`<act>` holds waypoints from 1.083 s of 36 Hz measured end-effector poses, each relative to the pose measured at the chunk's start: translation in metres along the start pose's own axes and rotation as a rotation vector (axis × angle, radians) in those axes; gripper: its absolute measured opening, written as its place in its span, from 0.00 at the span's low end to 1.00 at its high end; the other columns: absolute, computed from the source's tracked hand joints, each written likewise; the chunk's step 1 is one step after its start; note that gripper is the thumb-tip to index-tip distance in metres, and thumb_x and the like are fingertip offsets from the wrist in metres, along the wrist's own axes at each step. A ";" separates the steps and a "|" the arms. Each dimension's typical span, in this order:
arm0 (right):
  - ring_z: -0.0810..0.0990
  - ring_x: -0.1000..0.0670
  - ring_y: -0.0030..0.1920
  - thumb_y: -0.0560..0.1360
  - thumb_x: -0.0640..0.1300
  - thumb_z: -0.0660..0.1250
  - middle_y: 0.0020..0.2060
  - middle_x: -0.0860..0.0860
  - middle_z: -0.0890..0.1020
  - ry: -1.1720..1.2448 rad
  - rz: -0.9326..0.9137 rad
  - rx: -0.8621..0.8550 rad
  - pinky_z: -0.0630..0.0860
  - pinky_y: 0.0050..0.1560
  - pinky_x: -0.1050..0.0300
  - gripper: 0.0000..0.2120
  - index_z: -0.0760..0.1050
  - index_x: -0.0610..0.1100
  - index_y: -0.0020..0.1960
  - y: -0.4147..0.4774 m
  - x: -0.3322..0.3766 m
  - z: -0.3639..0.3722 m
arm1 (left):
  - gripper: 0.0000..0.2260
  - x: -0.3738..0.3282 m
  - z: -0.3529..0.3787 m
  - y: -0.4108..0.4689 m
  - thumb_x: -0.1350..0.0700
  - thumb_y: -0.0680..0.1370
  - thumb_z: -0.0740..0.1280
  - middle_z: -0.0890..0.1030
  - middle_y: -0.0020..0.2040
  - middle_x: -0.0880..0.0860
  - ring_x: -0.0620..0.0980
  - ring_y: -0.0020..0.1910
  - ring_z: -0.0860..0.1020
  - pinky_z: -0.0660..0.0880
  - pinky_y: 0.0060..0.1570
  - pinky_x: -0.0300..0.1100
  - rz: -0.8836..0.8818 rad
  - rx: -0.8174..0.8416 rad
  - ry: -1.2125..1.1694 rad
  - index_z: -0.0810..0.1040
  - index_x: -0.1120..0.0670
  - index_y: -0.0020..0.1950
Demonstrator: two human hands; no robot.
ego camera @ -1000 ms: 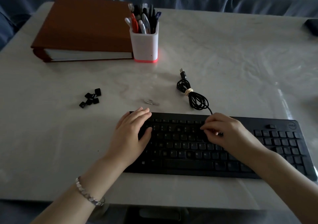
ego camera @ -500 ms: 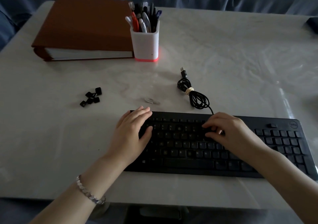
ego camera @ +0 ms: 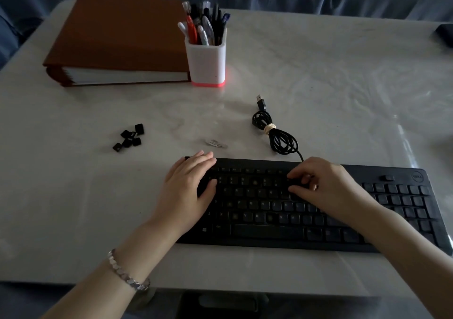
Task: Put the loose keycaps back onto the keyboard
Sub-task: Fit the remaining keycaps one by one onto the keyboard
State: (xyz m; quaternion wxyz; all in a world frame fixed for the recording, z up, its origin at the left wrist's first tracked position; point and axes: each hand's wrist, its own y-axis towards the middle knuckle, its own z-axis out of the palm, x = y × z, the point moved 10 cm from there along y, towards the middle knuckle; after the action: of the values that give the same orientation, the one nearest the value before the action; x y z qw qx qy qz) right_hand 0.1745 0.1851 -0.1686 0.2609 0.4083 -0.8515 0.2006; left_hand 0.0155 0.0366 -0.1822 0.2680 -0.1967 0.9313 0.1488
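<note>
A brown binder (ego camera: 117, 31) lies flat at ten o'clock on the white table (ego camera: 343, 85), spine to the left, with no title legible. At nine o'clock sits a small heap of loose black keycaps (ego camera: 130, 137), well apart from the keyboard (ego camera: 269, 233). The left hand (ego camera: 188, 191), bracelet (ego camera: 125, 272) at the wrist, rests flat with straight fingers on the keyboard's left end. At twelve o'clock a white cup (ego camera: 208, 66) with a red base holds a crowd of pens (ego camera: 206, 24). A tied black cable (ego camera: 277, 134) points its plug (ego camera: 261, 101) toward twelve. The keyboard runs from nine to three o'clock at the near edge, with R, T, Y, U and G, H, J upright to the wearer. The right hand (ego camera: 326, 186) curls over the upper rows; whether it pinches a cap cannot be told. A round badge (ego camera: 417, 177) at the far right corner appears to read Dell.
</note>
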 end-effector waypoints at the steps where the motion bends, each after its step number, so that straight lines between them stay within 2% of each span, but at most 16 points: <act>1: 0.74 0.64 0.41 0.68 0.38 0.74 0.39 0.59 0.76 0.015 -0.011 -0.012 0.70 0.41 0.73 0.09 0.79 0.49 0.45 -0.001 0.001 -0.001 | 0.23 0.000 0.000 0.000 0.48 0.76 0.56 0.76 0.65 0.52 0.43 0.68 0.66 0.53 0.69 0.34 -0.001 0.001 0.000 0.76 0.58 0.65; 5: 0.76 0.60 0.42 0.66 0.36 0.75 0.37 0.58 0.78 0.046 -0.047 -0.057 0.69 0.40 0.75 0.13 0.77 0.52 0.43 -0.006 0.003 -0.005 | 0.23 -0.001 0.000 0.000 0.47 0.76 0.56 0.75 0.65 0.51 0.42 0.68 0.65 0.49 0.69 0.30 0.000 0.000 -0.001 0.75 0.58 0.65; 7: 0.77 0.58 0.40 0.66 0.34 0.75 0.37 0.58 0.78 0.027 -0.078 -0.064 0.70 0.40 0.75 0.13 0.79 0.50 0.44 -0.007 0.003 -0.006 | 0.23 0.000 0.000 0.000 0.48 0.76 0.56 0.76 0.65 0.52 0.43 0.68 0.67 0.51 0.70 0.31 -0.004 0.000 -0.003 0.76 0.58 0.64; 10: 0.76 0.61 0.40 0.66 0.30 0.74 0.41 0.60 0.77 -0.021 -0.160 -0.046 0.69 0.42 0.77 0.12 0.83 0.43 0.46 -0.008 0.006 -0.005 | 0.22 0.000 0.000 0.000 0.48 0.76 0.56 0.76 0.65 0.52 0.46 0.68 0.68 0.54 0.69 0.36 -0.008 0.000 -0.002 0.76 0.58 0.64; 13: 0.75 0.64 0.42 0.67 0.31 0.73 0.44 0.59 0.77 -0.101 -0.216 0.001 0.67 0.45 0.78 0.12 0.83 0.43 0.47 -0.009 0.011 0.001 | 0.22 0.000 0.000 0.000 0.48 0.76 0.56 0.76 0.65 0.52 0.46 0.67 0.69 0.54 0.69 0.35 -0.012 0.005 0.000 0.76 0.58 0.64; 15: 0.75 0.61 0.44 0.67 0.31 0.72 0.44 0.57 0.78 -0.121 -0.225 0.008 0.67 0.45 0.78 0.12 0.84 0.44 0.47 -0.008 0.013 0.002 | 0.22 0.000 0.000 -0.001 0.48 0.76 0.56 0.76 0.65 0.52 0.46 0.67 0.69 0.54 0.69 0.34 -0.014 0.007 0.002 0.76 0.58 0.64; 18: 0.75 0.59 0.44 0.68 0.33 0.73 0.44 0.59 0.78 -0.105 -0.187 0.004 0.68 0.44 0.77 0.11 0.84 0.45 0.46 -0.007 0.014 0.000 | 0.23 -0.001 0.000 -0.001 0.48 0.76 0.56 0.76 0.65 0.52 0.45 0.68 0.68 0.53 0.69 0.33 -0.016 0.012 0.003 0.76 0.58 0.64; 21: 0.76 0.59 0.43 0.68 0.40 0.75 0.42 0.61 0.76 -0.068 -0.096 -0.032 0.69 0.41 0.74 0.06 0.84 0.46 0.45 -0.005 0.013 -0.005 | 0.23 -0.001 0.000 -0.001 0.48 0.76 0.56 0.76 0.65 0.52 0.45 0.68 0.68 0.52 0.69 0.33 -0.014 0.017 0.005 0.76 0.58 0.64; 25: 0.74 0.61 0.35 0.65 0.46 0.77 0.36 0.59 0.75 -0.062 0.044 -0.105 0.67 0.39 0.75 0.07 0.84 0.46 0.42 -0.002 0.007 -0.007 | 0.23 -0.001 0.000 0.000 0.48 0.76 0.56 0.76 0.65 0.52 0.45 0.67 0.68 0.50 0.69 0.29 -0.016 0.026 0.005 0.76 0.58 0.64; 29: 0.73 0.63 0.34 0.65 0.45 0.77 0.32 0.61 0.75 -0.034 0.135 -0.113 0.67 0.37 0.78 0.07 0.83 0.46 0.42 -0.002 0.001 -0.006 | 0.23 -0.001 -0.001 0.000 0.48 0.76 0.56 0.76 0.65 0.52 0.45 0.68 0.68 0.50 0.69 0.30 -0.015 0.031 0.010 0.76 0.58 0.64; 33: 0.75 0.63 0.34 0.66 0.45 0.77 0.31 0.60 0.76 -0.053 0.169 -0.092 0.68 0.33 0.74 0.06 0.82 0.47 0.41 -0.001 0.000 -0.007 | 0.23 -0.001 -0.002 0.000 0.47 0.76 0.56 0.76 0.65 0.52 0.45 0.68 0.68 0.49 0.69 0.28 -0.011 0.028 0.012 0.76 0.58 0.65; 37: 0.76 0.63 0.34 0.66 0.44 0.76 0.31 0.59 0.78 -0.060 0.165 -0.092 0.70 0.34 0.74 0.06 0.80 0.50 0.40 0.000 0.000 -0.007 | 0.23 -0.002 -0.002 0.000 0.47 0.76 0.56 0.76 0.65 0.52 0.45 0.68 0.67 0.49 0.69 0.29 -0.006 0.022 0.012 0.76 0.58 0.65; 39: 0.77 0.63 0.33 0.65 0.40 0.76 0.32 0.60 0.78 -0.010 0.150 -0.099 0.70 0.37 0.77 0.09 0.79 0.51 0.39 -0.001 -0.001 -0.008 | 0.23 -0.001 -0.001 0.000 0.47 0.76 0.56 0.76 0.65 0.52 0.45 0.68 0.68 0.50 0.69 0.31 -0.006 0.019 0.009 0.76 0.58 0.64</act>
State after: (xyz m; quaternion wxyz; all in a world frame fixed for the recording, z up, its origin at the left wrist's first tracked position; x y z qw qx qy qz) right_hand 0.1778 0.1889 -0.1629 0.2608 0.3308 -0.8899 0.1752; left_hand 0.0158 0.0363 -0.1805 0.2663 -0.1975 0.9332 0.1385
